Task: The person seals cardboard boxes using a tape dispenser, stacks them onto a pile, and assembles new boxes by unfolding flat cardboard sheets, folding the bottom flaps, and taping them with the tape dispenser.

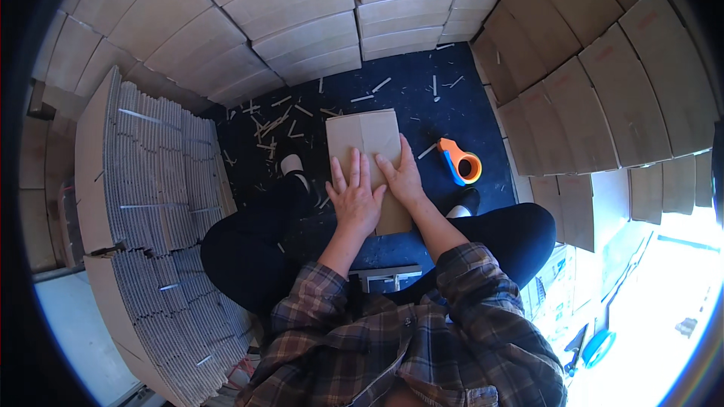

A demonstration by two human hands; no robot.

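Observation:
Between my legs stands a brown cardboard box, its long top facing me and closed along a middle seam. My left hand lies on the left part of that top, fingers stretched out and spread. On the right part rests my right hand, with its thumb on the top and its fingers lying along the right edge. Neither hand grips anything. An orange and blue tape dispenser lies on the dark floor to the right of the box, apart from my right hand.
Bundled flat cardboard sheets are piled at my left. Stacked cartons wall off the far side, and more cartons rise at the right. Cardboard scraps litter the dark floor. A blue ring lies at the lower right.

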